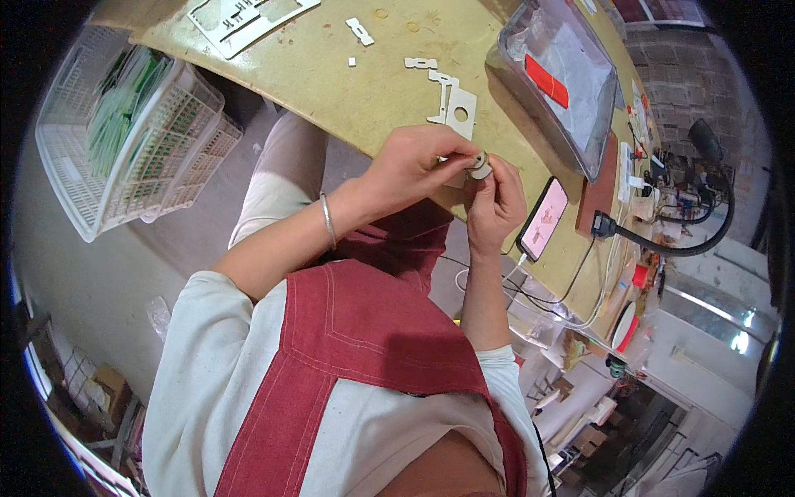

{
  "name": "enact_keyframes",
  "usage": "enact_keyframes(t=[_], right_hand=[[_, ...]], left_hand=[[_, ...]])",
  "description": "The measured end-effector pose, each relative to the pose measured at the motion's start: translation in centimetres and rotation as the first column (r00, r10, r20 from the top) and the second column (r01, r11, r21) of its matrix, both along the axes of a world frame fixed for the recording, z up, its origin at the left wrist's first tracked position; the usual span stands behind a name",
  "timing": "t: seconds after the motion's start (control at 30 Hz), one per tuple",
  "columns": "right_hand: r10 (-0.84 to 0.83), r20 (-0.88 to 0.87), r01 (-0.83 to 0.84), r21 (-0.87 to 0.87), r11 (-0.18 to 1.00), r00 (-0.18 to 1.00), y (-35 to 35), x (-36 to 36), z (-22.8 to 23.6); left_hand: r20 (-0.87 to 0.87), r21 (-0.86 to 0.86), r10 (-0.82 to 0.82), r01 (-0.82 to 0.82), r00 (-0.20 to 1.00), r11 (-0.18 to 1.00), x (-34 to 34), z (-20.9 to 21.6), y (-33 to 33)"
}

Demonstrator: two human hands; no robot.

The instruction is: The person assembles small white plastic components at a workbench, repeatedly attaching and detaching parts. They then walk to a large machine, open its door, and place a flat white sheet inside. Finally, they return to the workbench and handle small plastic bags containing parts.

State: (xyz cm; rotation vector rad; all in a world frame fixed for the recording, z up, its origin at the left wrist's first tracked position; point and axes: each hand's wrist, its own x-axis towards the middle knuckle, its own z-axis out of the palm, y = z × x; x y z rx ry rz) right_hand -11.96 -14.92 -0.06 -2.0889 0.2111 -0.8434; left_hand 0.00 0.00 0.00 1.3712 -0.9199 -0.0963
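My left hand (pixel 418 166), with a bangle on the wrist, reaches in over the table's front edge. Its thumb and fingers pinch a small rounded pale piece (pixel 479 171). From the other side my right hand (pixel 497 207) grips the same small piece, its fingers curled. Whether it is one part or two fitted together is too small to tell. Just beyond my hands lies a flat white cut-out piece with a round hole (pixel 464 116). Beside it are a slim bracket-shaped white piece (pixel 445 95) and a short notched one (pixel 421 63).
Farther off lie another notched piece (pixel 359 31), a tiny white square (pixel 352 62) and a slotted white sheet (pixel 248 23). A clear bin (pixel 592 149) holds a red item (pixel 546 81). To the right are a cabled phone (pixel 542 219) and a gooseneck lamp (pixel 704 240); left, stacked white baskets (pixel 157 166).
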Motion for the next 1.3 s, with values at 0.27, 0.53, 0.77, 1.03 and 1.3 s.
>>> enact_keyframes(t=[0.27,0.53,0.77,1.03,1.3], right_hand=[[0.018,-0.048,-0.003,0.289,0.957,0.999,-0.2,0.2,-0.2],[0.002,-0.058,0.017,0.315,0.949,0.998,-0.5,-0.1,-0.3],[0.008,-0.086,0.026,0.391,0.92,0.996,0.4,-0.1,0.9],[-0.034,-0.137,0.087,0.403,0.911,0.99,1.4,0.2,1.6],[-0.079,-0.11,0.114,0.362,0.925,0.991,0.5,-0.4,1.3]], left_hand=[[-0.109,-0.074,-0.009,0.0,0.994,0.997,0.2,-0.8,-0.1],[-0.11,-0.082,-0.007,-0.002,0.994,0.997,0.3,-1.6,-0.3],[-0.066,-0.077,0.004,-0.009,0.998,0.997,0.4,-1.7,-0.2],[-0.077,-0.108,0.065,-0.073,0.995,0.991,0.2,-2.0,-0.3],[-0.107,-0.11,0.045,-0.057,0.993,0.992,0.4,-2.2,-0.3]])
